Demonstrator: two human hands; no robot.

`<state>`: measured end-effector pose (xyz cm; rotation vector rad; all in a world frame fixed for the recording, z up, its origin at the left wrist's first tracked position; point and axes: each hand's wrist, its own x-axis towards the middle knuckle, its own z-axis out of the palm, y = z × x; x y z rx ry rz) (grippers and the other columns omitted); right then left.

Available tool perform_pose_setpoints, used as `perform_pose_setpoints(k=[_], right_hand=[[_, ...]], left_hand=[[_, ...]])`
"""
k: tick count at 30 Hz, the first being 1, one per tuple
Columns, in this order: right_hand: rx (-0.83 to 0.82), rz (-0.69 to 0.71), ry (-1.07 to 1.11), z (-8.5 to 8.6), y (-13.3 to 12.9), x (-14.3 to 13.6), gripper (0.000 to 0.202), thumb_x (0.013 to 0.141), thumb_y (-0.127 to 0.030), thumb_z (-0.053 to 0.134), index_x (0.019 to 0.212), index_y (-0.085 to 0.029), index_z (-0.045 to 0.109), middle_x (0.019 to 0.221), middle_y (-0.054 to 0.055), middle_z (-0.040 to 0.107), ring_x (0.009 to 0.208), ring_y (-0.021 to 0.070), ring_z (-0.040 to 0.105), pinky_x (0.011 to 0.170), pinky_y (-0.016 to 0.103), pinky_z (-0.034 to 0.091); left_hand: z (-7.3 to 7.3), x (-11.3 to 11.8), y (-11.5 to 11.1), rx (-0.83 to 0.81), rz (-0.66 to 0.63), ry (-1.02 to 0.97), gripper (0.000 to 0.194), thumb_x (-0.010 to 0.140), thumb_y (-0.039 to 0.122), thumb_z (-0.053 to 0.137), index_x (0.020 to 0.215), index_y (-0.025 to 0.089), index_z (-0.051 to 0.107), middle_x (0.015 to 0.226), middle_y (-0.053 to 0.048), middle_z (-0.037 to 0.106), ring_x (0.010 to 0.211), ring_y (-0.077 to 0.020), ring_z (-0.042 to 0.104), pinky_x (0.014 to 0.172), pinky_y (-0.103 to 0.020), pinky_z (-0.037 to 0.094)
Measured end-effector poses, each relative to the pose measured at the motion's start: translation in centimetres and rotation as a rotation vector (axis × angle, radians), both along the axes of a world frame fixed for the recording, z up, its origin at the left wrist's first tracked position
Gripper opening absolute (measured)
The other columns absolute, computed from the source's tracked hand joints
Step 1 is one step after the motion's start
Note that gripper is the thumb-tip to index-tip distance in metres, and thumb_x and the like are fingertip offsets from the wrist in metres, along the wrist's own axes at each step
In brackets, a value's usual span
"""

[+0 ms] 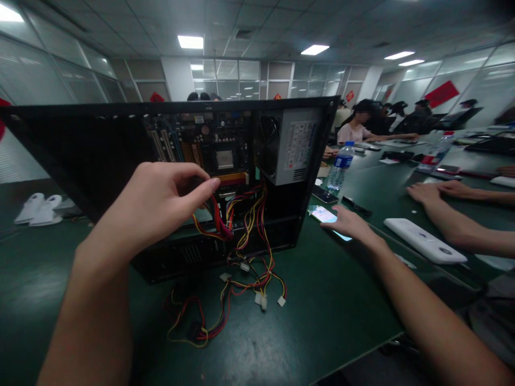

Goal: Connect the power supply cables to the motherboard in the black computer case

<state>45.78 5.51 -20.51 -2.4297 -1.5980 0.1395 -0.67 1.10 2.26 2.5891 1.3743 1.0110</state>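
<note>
Beside computer case (181,105): bottle (340,167) | dark phone (325,194) | cables (263,280) in front

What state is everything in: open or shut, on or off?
Case: side open, upright on the table.
Cables: some plugs loose.
Fan: cannot tell if turning.
Near phone: screen lit, right hand at it.
Other phone: screen dark.
Blue-capped bottle: closed, upright.
Red-capped bottle: closed.
Ceiling light: on.
Left hand: thumb and forefinger nearly together.

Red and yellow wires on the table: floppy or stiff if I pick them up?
The wires would probably flop, since they curl loosely across the table. Their white plugs look hard and might dangle. Pulling far could tug, because the wires run into the computer case.
</note>
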Motion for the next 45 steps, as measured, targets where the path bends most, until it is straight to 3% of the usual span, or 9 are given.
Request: perform_pose_setpoints(k=[5, 8, 14, 16, 19, 22, 29, 37, 45], right_hand=[[-0.005, 0.024, 0.011, -0.1, -0.2, -0.6, 0.078, 0.083, -0.050, 0.067, 0.144, -0.004, 0.048, 0.135, 0.026, 0.059, 0.121, 0.0405, 0.060, 0.098, 0.046, 0.050], [0.216, 0.042, -0.005, 1.6, -0.8, -2.1, 0.063, 0.087, -0.043, 0.061, 0.135, -0.003, 0.056, 0.133, 0.027, 0.059, 0.121, 0.0405, 0.059, 0.102, 0.049, 0.048], [1.372, 0.209, 0.084, 11.5, -5.1, -10.5, 0.021, 0.094, -0.036, 0.056, 0.109, -0.023, 0.063, 0.116, 0.015, 0.062, 0.111, 0.0311, 0.060, 0.088, 0.045, 0.054], [1.515, 0.455, 0.251, 15.0, -6.7, -14.8, 0.008, 0.094, -0.031, 0.059, 0.100, -0.025, 0.062, 0.101, 0.009, 0.063, 0.094, 0.0238, 0.063, 0.080, 0.039, 0.053], [1.111, 0.872, 0.529, 18.8, -7.6, -20.9, 0.016, 0.098, -0.030, 0.057, 0.111, -0.022, 0.062, 0.092, 0.004, 0.064, 0.077, 0.0157, 0.063, 0.071, 0.030, 0.052], [0.776, 1.041, 0.632, 20.6, -6.4, -24.4, 0.027, 0.095, -0.034, 0.062, 0.115, -0.016, 0.063, 0.087, 0.003, 0.067, 0.076, 0.0144, 0.063, 0.068, 0.026, 0.050], [0.676, 1.052, 0.911, 20.3, -3.6, -23.8, 0.024, 0.092, -0.032, 0.065, 0.108, -0.014, 0.068, 0.081, 0.002, 0.068, 0.067, 0.0108, 0.060, 0.062, 0.023, 0.049], [0.592, 1.003, 1.114, 19.8, -2.5, -22.5, 0.032, 0.087, -0.038, 0.071, 0.110, -0.016, 0.067, 0.090, 0.003, 0.070, 0.078, 0.0129, 0.066, 0.064, 0.023, 0.056], [0.561, 1.046, 1.120, 19.1, -1.5, -23.0, 0.041, 0.084, -0.031, 0.074, 0.120, -0.015, 0.064, 0.083, 0.001, 0.068, 0.072, 0.0122, 0.064, 0.061, 0.022, 0.053]], left_hand=[[-0.3, 0.4, 0.4, -0.030, -0.032, -0.029, 0.037, 0.084, 0.054, 0.064, 0.095, 0.022, 0.079, 0.080, -0.004, 0.074, 0.068, -0.0192, 0.063, 0.061, -0.027, 0.046], [-0.4, 0.5, 0.9, -0.115, -0.094, -0.095, 0.042, 0.087, 0.056, 0.061, 0.098, 0.019, 0.077, 0.085, -0.005, 0.075, 0.072, -0.0193, 0.066, 0.065, -0.028, 0.051], [-0.1, 0.2, 0.8, -0.314, -0.270, -0.279, 0.048, 0.077, 0.050, 0.077, 0.112, 0.018, 0.073, 0.108, -0.009, 0.075, 0.095, -0.0241, 0.071, 0.082, -0.033, 0.059], [-0.1, 0.3, 0.7, -0.342, -0.293, -0.327, 0.051, 0.073, 0.047, 0.081, 0.114, 0.019, 0.072, 0.110, -0.009, 0.075, 0.099, -0.0250, 0.071, 0.085, -0.035, 0.060], [-0.4, 0.9, 0.7, -0.333, -0.288, -0.374, 0.050, 0.073, 0.047, 0.082, 0.113, 0.019, 0.072, 0.110, -0.010, 0.075, 0.100, -0.0267, 0.071, 0.087, -0.038, 0.061], [-0.6, 1.5, 0.7, -0.282, -0.276, -0.416, 0.051, 0.073, 0.048, 0.082, 0.113, 0.018, 0.071, 0.113, -0.011, 0.075, 0.104, -0.0285, 0.071, 0.089, -0.039, 0.060], [-0.4, 1.2, 0.1, -0.371, -0.331, -0.441, 0.055, 0.075, 0.036, 0.083, 0.127, 0.022, 0.067, 0.124, -0.011, 0.071, 0.105, -0.0269, 0.071, 0.090, -0.038, 0.061], [-1.7, 3.1, 0.7, -0.154, -0.312, -0.560, 0.046, 0.076, 0.031, 0.083, 0.117, 0.017, 0.068, 0.118, -0.011, 0.072, 0.107, -0.0255, 0.070, 0.097, -0.038, 0.060], [-2.7, 3.7, 1.6, -0.102, -0.271, -0.665, 0.045, 0.075, 0.031, 0.083, 0.114, 0.015, 0.069, 0.120, -0.011, 0.072, 0.088, -0.0201, 0.073, 0.085, -0.035, 0.063]])
